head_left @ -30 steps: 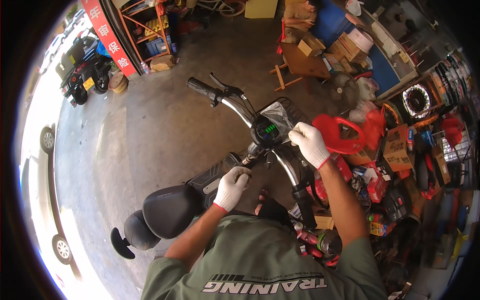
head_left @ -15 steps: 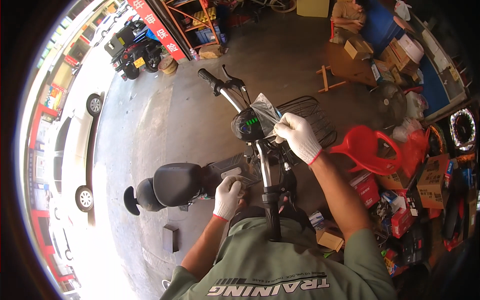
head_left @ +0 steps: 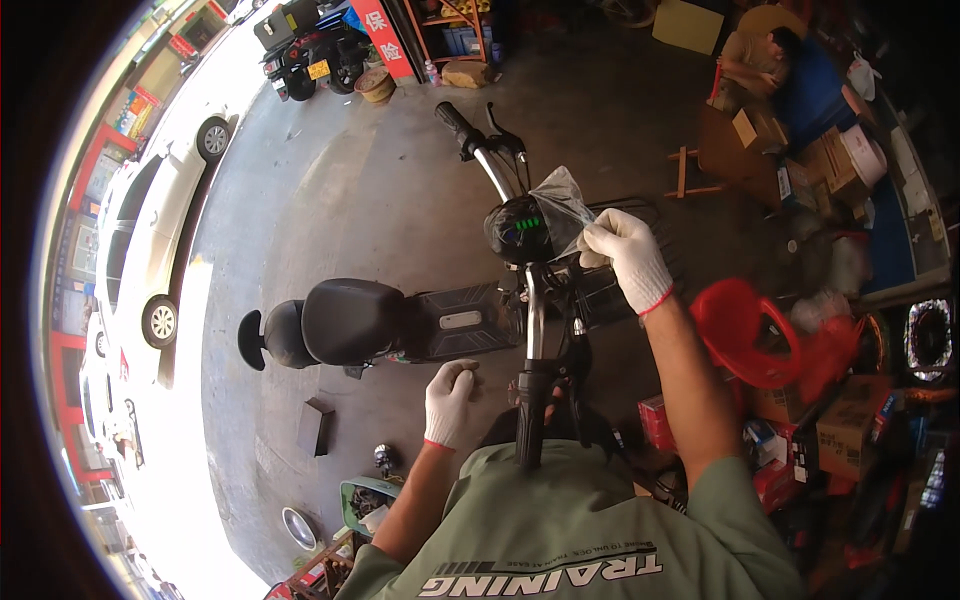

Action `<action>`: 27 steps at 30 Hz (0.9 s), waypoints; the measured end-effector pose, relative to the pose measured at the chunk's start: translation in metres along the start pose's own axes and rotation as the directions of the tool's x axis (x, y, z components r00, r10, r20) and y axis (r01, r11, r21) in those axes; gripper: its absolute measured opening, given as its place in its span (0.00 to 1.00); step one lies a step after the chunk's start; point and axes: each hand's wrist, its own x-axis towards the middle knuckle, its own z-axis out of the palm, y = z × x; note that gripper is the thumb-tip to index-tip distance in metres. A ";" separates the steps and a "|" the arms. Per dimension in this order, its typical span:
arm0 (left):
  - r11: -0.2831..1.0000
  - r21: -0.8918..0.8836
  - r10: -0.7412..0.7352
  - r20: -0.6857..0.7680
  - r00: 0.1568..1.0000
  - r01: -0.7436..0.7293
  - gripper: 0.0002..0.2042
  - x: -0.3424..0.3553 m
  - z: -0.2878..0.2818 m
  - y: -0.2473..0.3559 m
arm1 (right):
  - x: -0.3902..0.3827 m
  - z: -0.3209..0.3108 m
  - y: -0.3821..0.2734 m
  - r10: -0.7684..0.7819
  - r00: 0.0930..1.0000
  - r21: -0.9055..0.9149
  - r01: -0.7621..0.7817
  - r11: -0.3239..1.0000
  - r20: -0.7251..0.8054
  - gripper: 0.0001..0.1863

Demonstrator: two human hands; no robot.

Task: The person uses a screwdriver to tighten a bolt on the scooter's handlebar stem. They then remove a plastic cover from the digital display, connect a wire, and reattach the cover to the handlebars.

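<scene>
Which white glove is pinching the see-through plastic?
The one on the right hand: it grips the plastic. The left hand is curled, well apart from it.

The right grip (head_left: 628,255) partly hides the wire basket (head_left: 648,210); the top edge crops the red banner (head_left: 388,40).

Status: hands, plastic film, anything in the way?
Right hand pinching plastic film. Film stretched out beside dashboard display. Left hand curled, apart from handlebar grip, nothing visibly held. No obstruction seen at film.
</scene>
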 end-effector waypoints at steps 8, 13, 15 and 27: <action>0.996 -0.046 0.066 -0.136 0.988 -0.073 0.11 0.006 0.016 0.021 | -0.003 0.000 -0.007 0.063 0.995 -0.031 -0.060 0.998 0.080 0.07; 0.955 0.071 0.296 -0.228 0.927 -0.288 0.10 0.010 0.050 0.090 | -0.001 -0.004 -0.014 0.020 0.977 -0.076 -0.004 0.997 0.210 0.08; 0.934 0.140 0.354 -0.247 0.902 -0.329 0.10 0.012 0.070 0.112 | 0.003 -0.010 -0.011 0.029 0.966 -0.055 -0.015 0.998 0.255 0.08; 0.875 0.399 0.374 -0.195 0.907 -0.275 0.13 -0.001 0.174 0.154 | 0.035 -0.038 -0.010 0.078 0.881 -0.056 -0.058 0.997 0.466 0.12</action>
